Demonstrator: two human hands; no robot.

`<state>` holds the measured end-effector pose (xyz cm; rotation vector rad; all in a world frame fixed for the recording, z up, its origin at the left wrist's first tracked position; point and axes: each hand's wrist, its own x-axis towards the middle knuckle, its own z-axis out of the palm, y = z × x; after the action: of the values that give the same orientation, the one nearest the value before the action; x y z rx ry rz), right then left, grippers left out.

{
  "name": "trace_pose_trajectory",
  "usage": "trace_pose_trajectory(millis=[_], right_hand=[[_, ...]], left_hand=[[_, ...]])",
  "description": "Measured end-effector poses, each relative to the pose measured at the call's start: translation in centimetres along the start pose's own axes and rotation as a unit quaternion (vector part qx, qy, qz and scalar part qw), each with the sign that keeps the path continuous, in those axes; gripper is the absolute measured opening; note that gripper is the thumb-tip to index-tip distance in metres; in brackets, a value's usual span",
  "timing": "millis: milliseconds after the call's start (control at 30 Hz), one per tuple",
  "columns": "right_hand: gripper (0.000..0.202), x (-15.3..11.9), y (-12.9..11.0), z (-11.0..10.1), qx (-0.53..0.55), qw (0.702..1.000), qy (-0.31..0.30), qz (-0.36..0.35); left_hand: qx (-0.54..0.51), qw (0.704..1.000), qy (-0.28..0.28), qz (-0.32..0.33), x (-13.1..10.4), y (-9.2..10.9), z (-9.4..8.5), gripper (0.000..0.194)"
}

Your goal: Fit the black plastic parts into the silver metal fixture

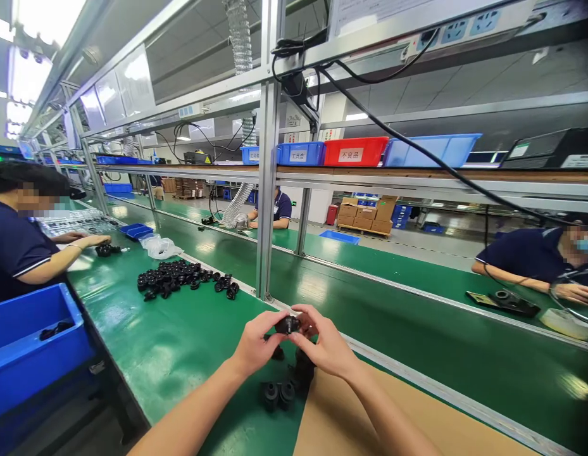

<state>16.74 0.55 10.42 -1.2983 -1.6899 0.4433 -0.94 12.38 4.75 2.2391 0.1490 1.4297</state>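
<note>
Both hands meet over the green bench in the lower middle of the view. Between the fingertips they hold one small black rounded part [287, 325]; its exact kind is not clear. My left hand [257, 342] grips it from the left with thumb and fingers. From the other side my right hand [325, 342] pinches it, its fingers partly behind the part. Just below lie more black parts [278, 395], two of them side by side with ribbed, round bodies. Others beneath my right hand are partly hidden. A brown cardboard sheet [364, 411] lies under my right forearm.
A heap of black parts [175, 277] covers the bench to the left, near a clear plastic bag [159, 246] and a blue tray [136, 231]. A metal post [265, 190] rises ahead. Co-workers sit left, right and opposite. A blue bin [35, 342] stands at lower left.
</note>
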Motion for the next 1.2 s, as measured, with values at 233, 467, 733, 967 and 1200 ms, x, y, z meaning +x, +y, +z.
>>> trace_pose_trajectory(millis=[233,467,733,967,1200], right_hand=[[0.048,0.5,1.2,0.5,0.056,0.987,0.009,0.149],[0.05,0.9,2.2,0.5,0.093,0.987,0.032,0.126],[0.054,1.0,2.6,0.5,0.152,0.98,0.021,0.127],[0.057,1.1,2.8,0.1,0.159,0.979,0.024,0.124],[0.047,-0.5,-0.4,-1.6,0.132,0.987,0.041,0.078]], left_hand=[[0.009,1.0,-0.007,-0.008,-0.5,-0.2,0.8,0.046],[-0.041,0.994,0.013,-0.1,-0.1,0.2,0.9,0.037],[-0.099,0.987,0.051,-0.119,-0.2,0.0,0.8,0.043],[-0.126,0.983,0.051,-0.128,0.0,0.6,0.6,0.035],[-0.213,0.958,0.013,-0.191,0.1,2.3,1.4,0.04]])
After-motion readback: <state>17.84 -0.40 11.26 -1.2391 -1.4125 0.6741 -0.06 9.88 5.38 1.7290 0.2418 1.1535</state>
